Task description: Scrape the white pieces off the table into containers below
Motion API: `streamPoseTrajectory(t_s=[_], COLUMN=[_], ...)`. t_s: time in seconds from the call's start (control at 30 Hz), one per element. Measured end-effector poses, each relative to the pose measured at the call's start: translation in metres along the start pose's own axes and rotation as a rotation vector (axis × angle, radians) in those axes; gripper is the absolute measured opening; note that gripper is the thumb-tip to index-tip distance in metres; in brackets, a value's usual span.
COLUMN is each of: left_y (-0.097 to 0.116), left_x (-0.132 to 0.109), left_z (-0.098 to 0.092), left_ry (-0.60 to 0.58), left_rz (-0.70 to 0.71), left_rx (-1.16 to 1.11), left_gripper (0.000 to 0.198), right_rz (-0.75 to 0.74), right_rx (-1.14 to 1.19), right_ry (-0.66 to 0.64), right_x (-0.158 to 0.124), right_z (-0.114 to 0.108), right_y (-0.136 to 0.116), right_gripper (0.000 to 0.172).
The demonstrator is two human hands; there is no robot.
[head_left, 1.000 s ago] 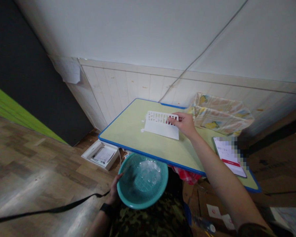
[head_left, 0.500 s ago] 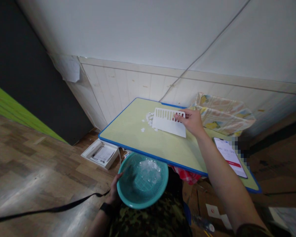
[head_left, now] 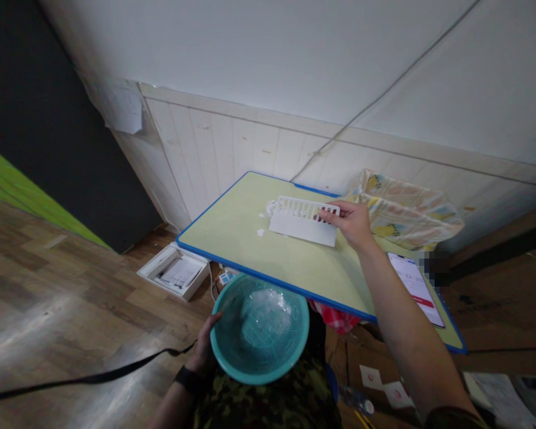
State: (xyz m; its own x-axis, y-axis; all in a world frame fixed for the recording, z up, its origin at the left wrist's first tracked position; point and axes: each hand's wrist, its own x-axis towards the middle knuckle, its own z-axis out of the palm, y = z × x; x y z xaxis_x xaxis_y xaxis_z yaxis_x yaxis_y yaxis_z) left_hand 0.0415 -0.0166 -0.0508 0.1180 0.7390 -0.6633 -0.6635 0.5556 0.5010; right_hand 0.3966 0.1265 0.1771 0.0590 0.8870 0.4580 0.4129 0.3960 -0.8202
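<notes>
While a round turquoise plastic basket, with crumpled clear plastic inside, is being gripped at its left rim by the left hand just below the near edge of the pale yellow, blue-edged tabletop, a flat white rectangular panel with a row of slots is being pinched at its right end between the thumb and fingers of the right hand. The panel is being held over the tabletop's middle, nearer the far edge, with small white scraps being left exposed beside its left end; whether its lower edge is touching the surface cannot be told. Toward the tabletop's near right corner, a lit, white-screened phone is being supported.
</notes>
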Motion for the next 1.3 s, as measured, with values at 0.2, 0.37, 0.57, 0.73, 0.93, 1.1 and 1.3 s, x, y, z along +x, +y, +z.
streamPoseTrajectory(t_s=[0.2, 0.37, 0.57, 0.73, 0.93, 1.1, 1.3], left_y=[-0.001, 0.006, 0.025, 0.038, 0.046, 0.05, 0.052], left_x=[0.002, 0.0, -0.015, -0.016, -0.02, -0.026, -0.027], left_z=[-0.007, 0.001, 0.011, 0.011, 0.009, 0.008, 0.005], left_ry=[0.008, 0.018, 0.046, 0.089, 0.063, 0.015, 0.049], left_rz=[0.006, -0.009, 0.003, 0.045, 0.092, 0.015, 0.048], left_rx=[0.028, -0.016, 0.007, -0.003, -0.02, -0.035, -0.023], left_gripper=[0.01, 0.014, 0.014, 0.008, 0.009, 0.019, 0.024], right_rz=[0.023, 0.016, 0.008, -0.003, 0.043, 0.036, 0.04], right_rx=[-0.018, -0.06, -0.183, -0.157, -0.244, -0.229, -0.218], right_ry=[0.036, 0.128, 0.155, 0.236, 0.178, 0.197, 0.219], right_x=[-0.008, -0.038, -0.066, -0.072, -0.08, -0.083, -0.075], right_z=[-0.003, -0.009, -0.009, -0.006, -0.002, 0.002, 0.015], right_y=[0.009, 0.01, 0.005, 0.001, -0.005, -0.008, -0.007], right_gripper=[0.031, 0.028, 0.02, 0.02, 0.021, 0.021, 0.023])
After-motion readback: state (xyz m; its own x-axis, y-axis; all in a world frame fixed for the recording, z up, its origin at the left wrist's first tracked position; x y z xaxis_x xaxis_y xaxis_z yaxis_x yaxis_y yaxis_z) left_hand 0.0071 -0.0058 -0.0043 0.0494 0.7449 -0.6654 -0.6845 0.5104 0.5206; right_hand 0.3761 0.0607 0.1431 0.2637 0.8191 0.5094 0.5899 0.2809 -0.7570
